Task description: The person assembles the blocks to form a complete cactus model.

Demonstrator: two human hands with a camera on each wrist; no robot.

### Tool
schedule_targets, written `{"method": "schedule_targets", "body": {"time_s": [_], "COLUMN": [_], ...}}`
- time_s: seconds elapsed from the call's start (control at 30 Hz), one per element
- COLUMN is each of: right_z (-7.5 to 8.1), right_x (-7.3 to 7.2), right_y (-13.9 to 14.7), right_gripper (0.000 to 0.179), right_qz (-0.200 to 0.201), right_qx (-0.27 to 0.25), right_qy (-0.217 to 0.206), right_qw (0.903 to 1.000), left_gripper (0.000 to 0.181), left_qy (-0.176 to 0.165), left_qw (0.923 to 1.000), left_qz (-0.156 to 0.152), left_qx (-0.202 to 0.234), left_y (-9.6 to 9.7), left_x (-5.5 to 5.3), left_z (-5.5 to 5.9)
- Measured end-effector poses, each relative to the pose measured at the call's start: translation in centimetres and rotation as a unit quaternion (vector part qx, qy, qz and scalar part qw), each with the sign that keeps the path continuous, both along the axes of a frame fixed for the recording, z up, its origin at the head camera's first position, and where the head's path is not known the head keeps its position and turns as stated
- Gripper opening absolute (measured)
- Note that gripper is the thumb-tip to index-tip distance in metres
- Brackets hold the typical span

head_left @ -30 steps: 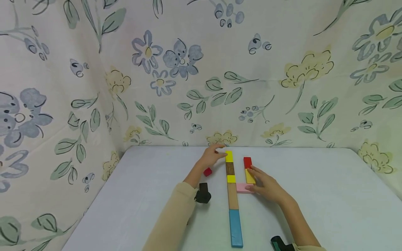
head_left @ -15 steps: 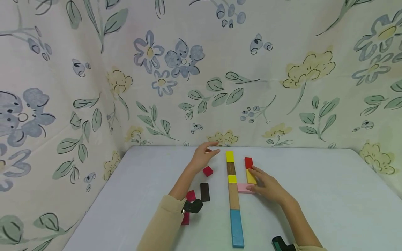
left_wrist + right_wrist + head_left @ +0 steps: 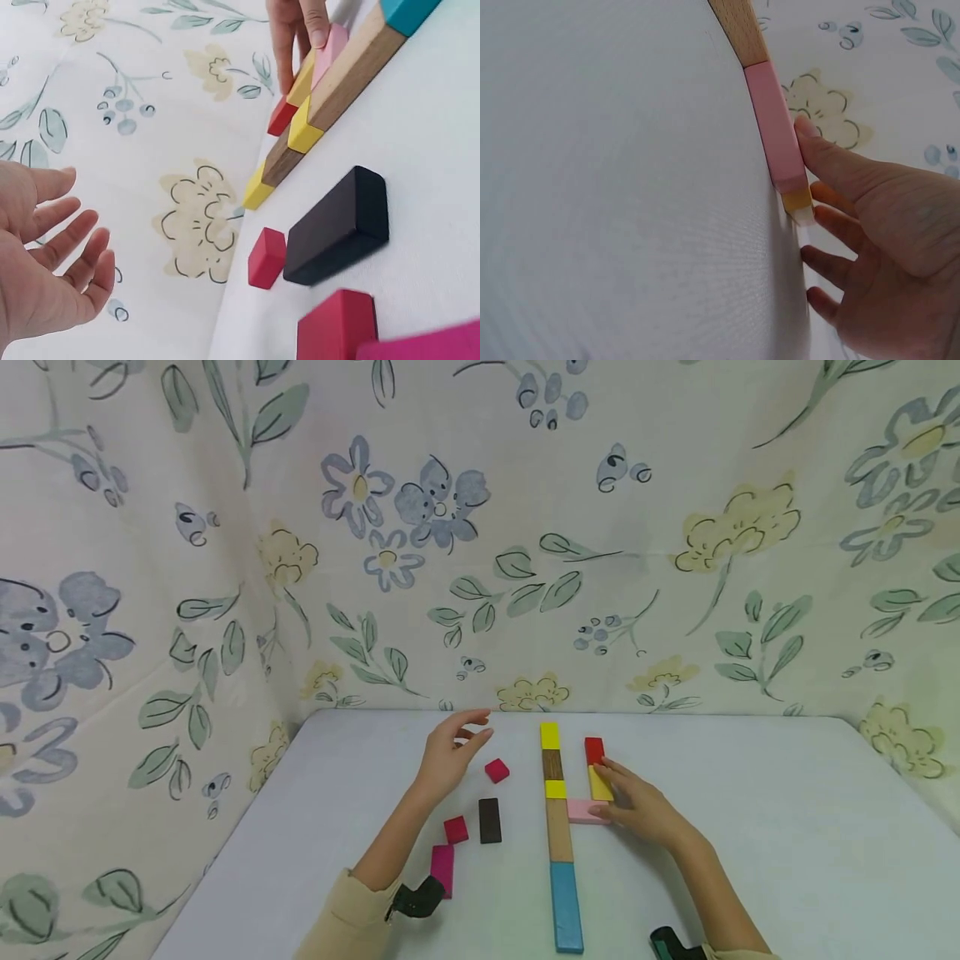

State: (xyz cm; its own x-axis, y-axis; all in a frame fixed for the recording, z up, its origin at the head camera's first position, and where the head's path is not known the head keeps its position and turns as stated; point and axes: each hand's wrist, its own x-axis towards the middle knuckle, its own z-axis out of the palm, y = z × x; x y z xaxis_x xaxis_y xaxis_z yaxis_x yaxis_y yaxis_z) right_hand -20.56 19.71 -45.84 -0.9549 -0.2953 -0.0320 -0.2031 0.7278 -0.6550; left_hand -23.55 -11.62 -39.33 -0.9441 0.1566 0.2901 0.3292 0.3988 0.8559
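Table [image 3: 750,827], block row [image 3: 558,831] (end by far edge [image 3: 750,717])

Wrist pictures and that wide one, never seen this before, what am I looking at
No machine here, just a person's bare left hand and right hand. The wide picture comes from a head camera; the others from wrist cameras. On the white table, a row of blocks runs from a blue block nearest the person to a far yellow block; a pink block juts from its right side. Loose on the left lie a dark block, two red cubes and a magenta block. The left hand holds nothing; the right hand's thumb touches the pink block.
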Motion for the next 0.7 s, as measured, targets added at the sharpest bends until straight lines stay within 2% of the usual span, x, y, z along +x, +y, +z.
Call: {"method": "schedule_targets", "body": {"time_s": [0.1, 0.3, 0.47, 0.7], "right_z": [0.0, 0.0, 0.0, 0.1], "right_x": [0.1, 0.1, 0.0, 0.2], "right_y": [-0.1, -0.1, -0.2, -0.2], "right_gripper": [0.078, 0.079, 0.079, 0.078], "right_qz": [-0.002, -0.007, -0.007, -0.004], "right_qx": [-0.003, 0.001, 0.001, 0.004], "right_qy": [-0.004, -0.007, -0.007, 0.0], "right_qw": [1.0, 1.0, 0.9999, 1.0], "left_gripper": [0.035, 0.036, 0.037, 0.04], "left_qy": [0.007, -0.012, -0.039, -0.08], "left_qw": [0.9999, 0.999, 0.9977, 0.9954], "left_qz": [0.015, 0.042, 0.055, 0.047], "left_qx": [-0.001, -0.006, -0.011, -0.025], "left_y": [-1.0, -2.5, -3.7, -5.1], "left_x": [0.9, 2.6, 3.8, 5.4], "left_z": [0.0, -0.6, -1.8, -3.8]}}
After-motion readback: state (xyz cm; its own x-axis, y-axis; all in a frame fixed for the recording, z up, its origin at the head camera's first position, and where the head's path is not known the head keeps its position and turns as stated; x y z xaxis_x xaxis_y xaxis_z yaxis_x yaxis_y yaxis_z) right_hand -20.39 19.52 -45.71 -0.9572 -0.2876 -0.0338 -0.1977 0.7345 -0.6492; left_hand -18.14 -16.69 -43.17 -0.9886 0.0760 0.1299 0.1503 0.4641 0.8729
